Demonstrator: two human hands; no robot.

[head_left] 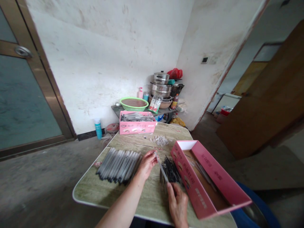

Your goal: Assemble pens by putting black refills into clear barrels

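Over the table (pixel 89 190), a tube (pixel 162 169) is handled, pinched by left hand (pixel 146 163) (far end) and right hand (pixel 177 200); steadiness seems needed.

Two hands (pixel 147 162), one held tube (pixel 162 168), one bench (pixel 152 199), two boxes (pixel 137 128), one basin (pixel 133 108), one spray can (pixel 98 129); loose tubes (pixel 120 164), black sticks (pixel 171 169) and pale bits (pixel 159 140), one batch of each on the bench, number many, too crowded to count singly.
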